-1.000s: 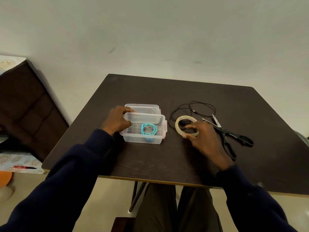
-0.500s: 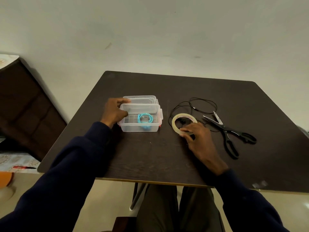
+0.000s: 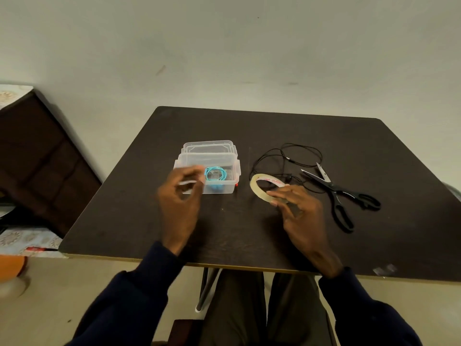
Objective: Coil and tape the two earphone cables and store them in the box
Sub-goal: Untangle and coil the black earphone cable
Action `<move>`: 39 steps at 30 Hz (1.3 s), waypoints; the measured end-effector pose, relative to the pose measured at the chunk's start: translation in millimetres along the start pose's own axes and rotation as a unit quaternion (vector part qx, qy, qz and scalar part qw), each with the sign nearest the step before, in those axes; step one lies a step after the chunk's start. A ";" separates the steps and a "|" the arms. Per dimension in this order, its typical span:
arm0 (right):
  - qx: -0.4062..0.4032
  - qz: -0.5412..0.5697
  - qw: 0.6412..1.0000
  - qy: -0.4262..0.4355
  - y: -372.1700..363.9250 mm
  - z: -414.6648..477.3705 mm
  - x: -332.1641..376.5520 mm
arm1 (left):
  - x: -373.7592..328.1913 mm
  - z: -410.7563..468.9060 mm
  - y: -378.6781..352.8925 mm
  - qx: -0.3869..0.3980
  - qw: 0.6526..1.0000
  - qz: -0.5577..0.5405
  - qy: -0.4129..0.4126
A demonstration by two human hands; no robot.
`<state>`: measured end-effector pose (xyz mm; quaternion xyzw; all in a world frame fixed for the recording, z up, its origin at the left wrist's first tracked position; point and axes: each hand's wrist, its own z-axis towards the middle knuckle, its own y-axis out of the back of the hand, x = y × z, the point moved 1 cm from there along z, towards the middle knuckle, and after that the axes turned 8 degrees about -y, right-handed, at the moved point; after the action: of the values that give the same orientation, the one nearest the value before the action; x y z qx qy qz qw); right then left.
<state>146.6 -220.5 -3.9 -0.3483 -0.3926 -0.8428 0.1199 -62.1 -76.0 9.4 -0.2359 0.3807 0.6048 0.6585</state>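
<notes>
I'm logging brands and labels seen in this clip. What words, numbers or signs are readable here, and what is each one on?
Tape roll: red print on the inside of the ring, too blurred to read.
Box: no print visible.
Scissors: no print visible.
Small red thing on the patterned cloth at the left: too small and blurred to tell whether it has any text.
Nothing in this view can be quoted.

dark brown table (image 3: pixel 249 221), clear plastic box (image 3: pixel 224 156) with teal earphone cable (image 3: pixel 215 174), black scissors (image 3: pixel 344 196), navy sleeves (image 3: pixel 129 295)
</notes>
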 end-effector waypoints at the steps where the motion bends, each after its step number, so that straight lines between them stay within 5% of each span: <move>1: 0.005 0.013 1.000 0.005 -0.1 -3.5 0.6 | -4.1 -9.4 -7.3 0.035 0.999 -0.011 -0.001; 7: 0.031 0.156 0.987 -0.022 4.0 -16.9 3.7 | -5.2 -34.5 -44.1 0.205 0.973 -0.094 0.047; 14: 0.070 0.261 0.961 -0.059 14.6 -12.6 0.1 | 3.2 -31.3 -58.0 0.152 0.983 -0.081 0.061; 21: 0.137 0.210 0.965 -0.078 5.4 -2.6 0.7 | -1.7 -32.2 -62.4 0.117 0.981 0.070 -0.137; 33: 0.143 0.106 0.984 -0.028 6.6 -4.3 -7.4 | 4.4 -33.1 -56.2 0.159 0.977 0.083 -0.115; 39: 0.176 0.048 0.983 0.024 -8.5 -7.6 2.0 | 10.5 -24.5 -14.0 0.335 0.917 0.181 -0.121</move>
<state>137.4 -220.4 -10.9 -0.3195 -0.5143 -0.7622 0.2290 -53.9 -90.7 -15.6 0.1468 0.5144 0.5747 0.6194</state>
